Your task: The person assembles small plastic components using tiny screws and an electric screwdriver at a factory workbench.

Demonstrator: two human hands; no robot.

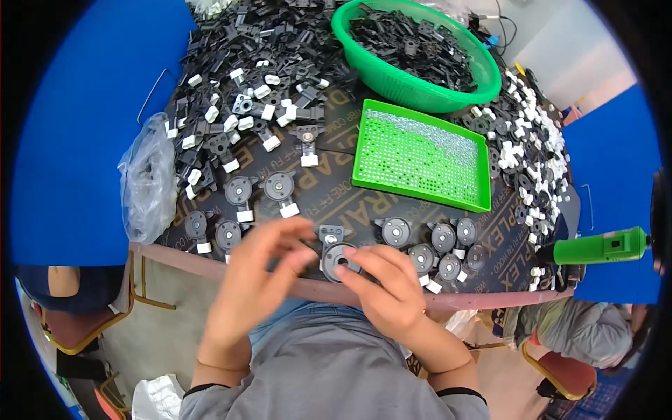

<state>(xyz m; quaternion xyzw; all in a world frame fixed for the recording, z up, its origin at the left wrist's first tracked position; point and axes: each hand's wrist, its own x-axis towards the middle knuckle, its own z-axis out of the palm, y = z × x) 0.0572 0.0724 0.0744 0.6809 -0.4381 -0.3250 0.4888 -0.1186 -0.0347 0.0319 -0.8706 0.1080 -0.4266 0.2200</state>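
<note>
- One disc assembly [334, 260], a dark round disc below a black bracket, is placed at the near edge of the desk [323, 199], between the two hands.
- Its disc is touched on the right side by the fingers of the right hand [389, 290]; whether it is gripped or only touched cannot be told.
- The left hand [263, 274] is held just left of it, blurred, with fingers parted and nothing seen to be grasped.
- Four finished-looking disc units [278, 186] are laid out to the left, and six similar disc units [443, 238] are grouped to the right; white ends are seen on several.
- One green tray [483, 189] is set beyond the hands, partly covered by small silvery pieces too many to be counted.
- One round green basket [420, 100] is filled with black parts.
- Uncounted heaps are spread over the desk: black brackets [259, 31] at the far left, white pieces [542, 133] at the right.
- One green-handled tool [595, 246] is seen at the right and one clear plastic bag [148, 185] at the left.
- Part of the disc is hidden by the right fingers; one left unit is partly covered by the left hand.
</note>
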